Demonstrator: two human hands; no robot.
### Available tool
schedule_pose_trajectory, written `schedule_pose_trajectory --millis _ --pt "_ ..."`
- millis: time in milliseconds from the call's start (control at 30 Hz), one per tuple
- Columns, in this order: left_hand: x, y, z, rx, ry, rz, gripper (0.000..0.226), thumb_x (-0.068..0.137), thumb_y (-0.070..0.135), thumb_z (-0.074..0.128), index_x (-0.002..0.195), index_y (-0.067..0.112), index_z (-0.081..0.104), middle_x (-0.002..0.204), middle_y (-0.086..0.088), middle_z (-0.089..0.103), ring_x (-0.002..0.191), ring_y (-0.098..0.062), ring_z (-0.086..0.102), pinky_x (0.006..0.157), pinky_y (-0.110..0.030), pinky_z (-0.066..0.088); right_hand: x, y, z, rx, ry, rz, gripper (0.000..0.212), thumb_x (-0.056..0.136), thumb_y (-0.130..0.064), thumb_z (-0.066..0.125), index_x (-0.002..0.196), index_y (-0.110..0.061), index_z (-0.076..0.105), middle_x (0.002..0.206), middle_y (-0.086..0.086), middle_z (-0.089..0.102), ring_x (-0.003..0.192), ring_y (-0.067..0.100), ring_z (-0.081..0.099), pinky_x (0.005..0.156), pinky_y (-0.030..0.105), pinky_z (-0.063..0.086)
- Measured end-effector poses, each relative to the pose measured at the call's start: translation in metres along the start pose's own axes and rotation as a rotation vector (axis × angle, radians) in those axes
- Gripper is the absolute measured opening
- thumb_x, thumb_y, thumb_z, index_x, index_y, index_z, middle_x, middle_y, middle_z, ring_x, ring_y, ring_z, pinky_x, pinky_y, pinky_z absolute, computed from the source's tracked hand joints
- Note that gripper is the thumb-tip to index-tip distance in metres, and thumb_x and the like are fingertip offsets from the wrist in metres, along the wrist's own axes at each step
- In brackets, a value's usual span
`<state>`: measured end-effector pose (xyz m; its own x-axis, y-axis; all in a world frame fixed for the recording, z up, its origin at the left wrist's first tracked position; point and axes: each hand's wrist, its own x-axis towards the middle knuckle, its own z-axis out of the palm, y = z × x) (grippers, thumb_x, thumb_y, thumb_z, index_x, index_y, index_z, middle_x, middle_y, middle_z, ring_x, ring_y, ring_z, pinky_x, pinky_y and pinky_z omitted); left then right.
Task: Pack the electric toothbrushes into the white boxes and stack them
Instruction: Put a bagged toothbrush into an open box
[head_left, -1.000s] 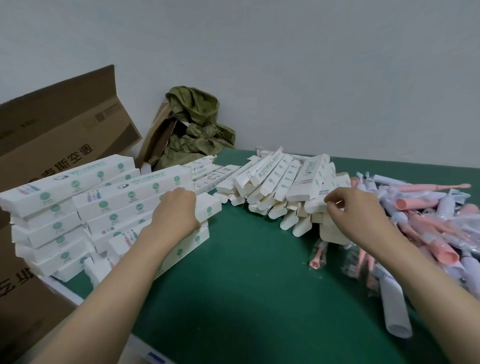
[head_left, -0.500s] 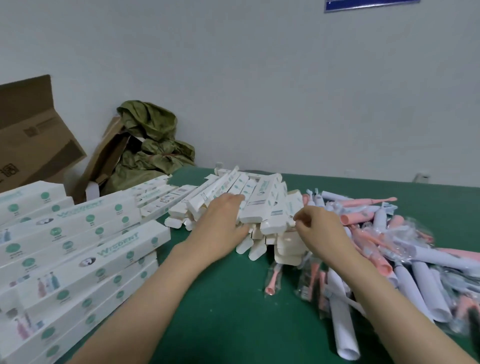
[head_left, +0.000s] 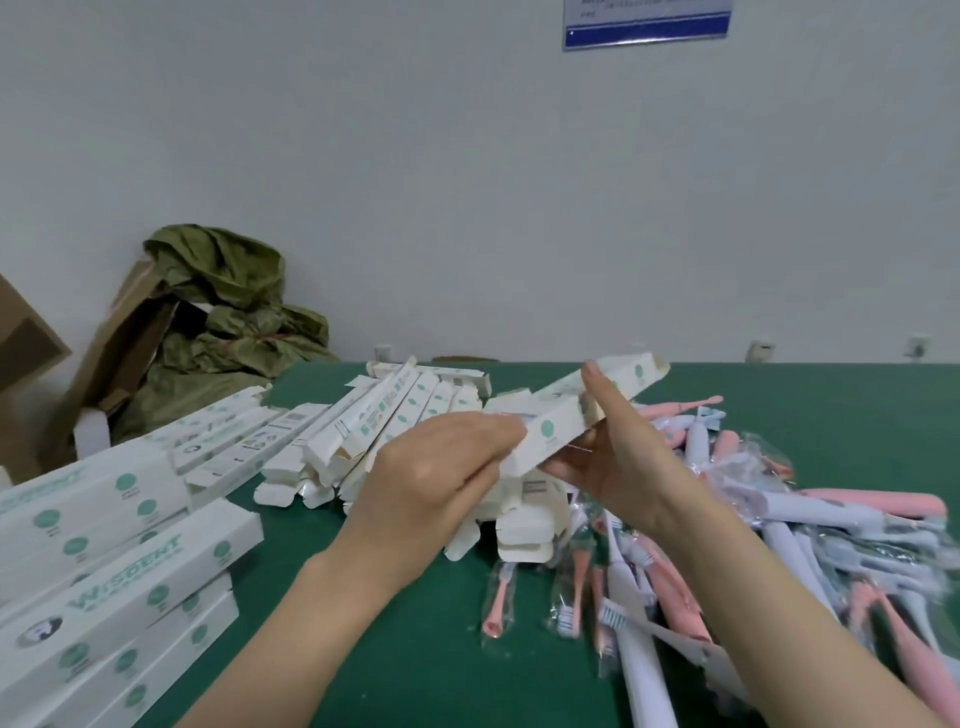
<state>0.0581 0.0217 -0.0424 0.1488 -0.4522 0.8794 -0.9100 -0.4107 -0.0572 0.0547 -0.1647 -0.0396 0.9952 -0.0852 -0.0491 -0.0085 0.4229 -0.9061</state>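
Two hands share one white box (head_left: 550, 432). It is lifted clear above the heap of empties and tilted, so its far end rises to the right. The left hand (head_left: 441, 467) has its fingers curled over the near, lower end and is clamped on the cardboard. The right hand (head_left: 615, 462) cradles the middle from beneath with the thumb pressed up along the near face, so it is closed on the box too. With a hand at the end and another at the middle, the box is probably being squared up or opened at a flap so a brush can slide in. The left hand hides the near flap, so I cannot tell whether it is open. Neither hand holds a toothbrush.

Counted: one box is in hand. The empty boxes (head_left: 395, 426) lie fanned in a loose heap at the middle of the green table (head_left: 374, 654), flaps toward the near side. There are well over ten, too overlapped for an exact number. The packed boxes (head_left: 130, 566) are stacked flat at the near left, with seven or more showing and the stack running out of view. The electric toothbrushes (head_left: 810, 525) are pink and pale white, many in clear sleeves, and number a couple of dozen at a guess. They are piled at the right, touching the empty boxes, likely so the right hand can take one easily. At the far left, one olive-green cloth (head_left: 234, 312) slumps over brown cardboard (head_left: 117, 358). One blue notice (head_left: 647, 26) hangs on the wall.
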Motion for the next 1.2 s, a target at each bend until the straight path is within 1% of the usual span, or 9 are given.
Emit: schedule_pose_trajectory --millis 100,233,333,500,633,733,933,1067,1200 --pt "-0.011 0.002 0.005 -0.008 -0.009 0.024 0.026 0.087 0.017 0.059 0.107 0.004 0.069 0.112 0.001 0.066 0.111 -0.012 0.057 0.101 -0.022 0.042 -0.005 -0.002 0.005 0.197 0.033 -0.083 0.018 0.092 -0.023 0.058 0.099 -0.008 0.063 0.086 0.005 0.074 0.075 0.015 0.071 0.06 0.025 0.056" --pt "-0.013 0.0 0.008 -0.267 -0.011 -0.586 0.082 0.07 0.059 0.073 0.137 0.038 0.03 0.133 0.027 0.035 0.128 0.01 0.029 0.104 -0.006 0.023 -0.008 -0.001 0.012 0.407 0.047 -0.096 0.009 0.091 -0.013 0.058 0.097 -0.008 0.062 0.083 0.005 0.074 0.072 0.014 0.071 0.056 0.025 0.056" --pt "-0.014 0.002 0.014 -0.567 0.048 -0.65 0.076 0.059 0.051 0.082 0.118 0.058 0.036 0.124 0.028 0.049 0.122 0.005 0.045 0.097 -0.012 0.04 -0.008 0.002 0.015 0.501 -0.005 -0.043 0.02 0.091 -0.015 0.058 0.108 -0.004 0.06 0.093 0.011 0.073 0.08 0.019 0.072 0.061 0.031 0.059" --pt "0.008 0.021 0.022 -0.684 0.244 -0.567 0.057 0.061 0.037 0.082 0.108 0.043 0.05 0.109 0.016 0.062 0.108 -0.009 0.06 0.088 -0.019 0.047 -0.012 0.003 0.021 0.608 -0.136 0.062 0.049 0.091 -0.035 0.055 0.124 0.001 0.053 0.112 0.02 0.067 0.098 0.027 0.068 0.076 0.035 0.058" --pt "0.043 0.029 0.017 -0.59 0.473 -0.526 0.042 0.074 0.028 0.073 0.111 0.028 0.053 0.104 0.012 0.061 0.102 -0.011 0.06 0.089 -0.024 0.047 -0.019 -0.005 0.022 0.157 -0.109 0.062 0.067 0.088 -0.063 0.041 0.096 0.001 0.061 0.073 0.012 0.068 0.061 0.02 0.067 0.054 0.027 0.056" --pt "0.062 0.019 0.011 -0.289 0.513 -0.44 0.046 0.074 0.017 0.075 0.114 0.022 0.054 0.11 0.002 0.057 0.103 -0.013 0.055 0.092 -0.023 0.044 -0.022 -0.014 0.021 -0.182 0.107 -0.107 0.052 0.096 -0.047 0.04 0.07 -0.006 0.057 0.051 0.003 0.052 0.044 0.015 0.047 0.045 0.022 0.044" --pt "0.06 0.012 0.023 -0.059 0.132 -0.308 0.032 0.076 0.018 0.076 0.105 0.011 0.064 0.099 0.0 0.06 0.092 -0.017 0.054 0.081 -0.018 0.039 -0.026 -0.022 0.018 -0.377 0.176 -0.677 0.032 0.102 -0.022 0.035 0.099 -0.022 0.067 0.093 -0.006 0.071 0.092 0.009 0.065 0.076 0.017 0.051" --pt "0.056 0.01 0.026 -0.086 0.049 -0.271 0.038 0.071 0.013 0.076 0.107 0.012 0.064 0.102 0.002 0.063 0.095 -0.015 0.055 0.085 -0.014 0.037 -0.03 -0.017 0.024 -0.418 0.077 -0.723 0.034 0.092 -0.042 0.037 0.108 -0.033 0.065 0.108 -0.011 0.07 0.105 0.002 0.062 0.09 0.02 0.049" --pt "0.057 0.01 0.023 -0.158 0.054 -0.304 0.039 0.071 0.016 0.073 0.108 0.019 0.062 0.101 0.01 0.061 0.095 -0.005 0.051 0.083 -0.01 0.036 -0.028 -0.011 0.022 -0.527 0.048 -0.832 0.034 0.092 -0.033 0.045 0.124 -0.041 0.053 0.115 -0.034 0.06 0.113 -0.009 0.053 0.093 0.017 0.043"
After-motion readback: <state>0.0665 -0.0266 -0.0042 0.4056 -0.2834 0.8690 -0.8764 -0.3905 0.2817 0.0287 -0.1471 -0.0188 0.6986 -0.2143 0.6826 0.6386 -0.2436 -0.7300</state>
